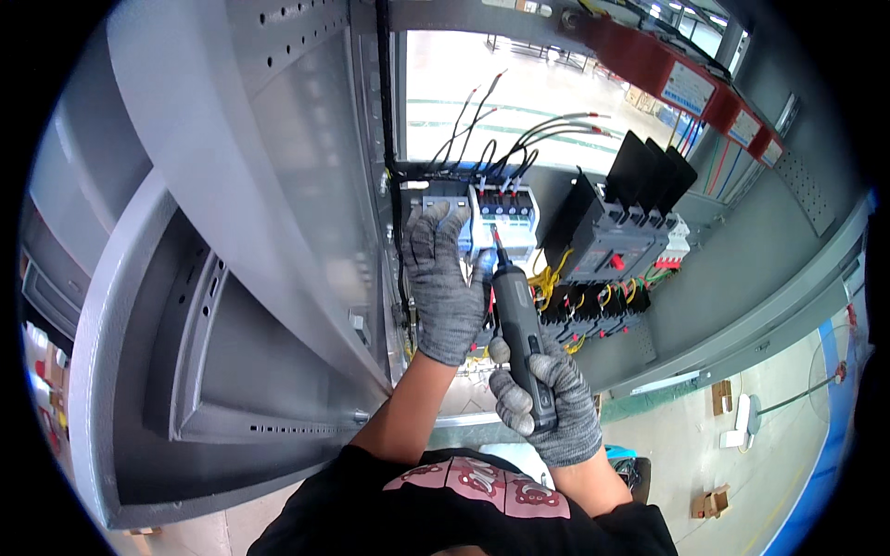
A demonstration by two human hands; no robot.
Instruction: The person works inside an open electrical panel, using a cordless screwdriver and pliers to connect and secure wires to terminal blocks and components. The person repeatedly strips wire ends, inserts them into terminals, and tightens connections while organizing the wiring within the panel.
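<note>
My right hand, in a grey knit glove, is wrapped round a dark cordless electric screwdriver. Its slim bit points up to the front of a white and grey rail-mounted electrical module, meeting it near the middle. My left hand, gloved alike, lies against the left side of that module with fingers stretched upward over a grey part. The thumb reaches toward the screwdriver's nose. Several black wires with red-marked ends rise from the module's top.
Right of the module stands a dark circuit breaker with black upright barriers. Smaller breakers with yellow wires sit below it. A red busbar-like bar crosses the upper right. The grey cabinet door rises at left; small cardboard boxes lie on the floor.
</note>
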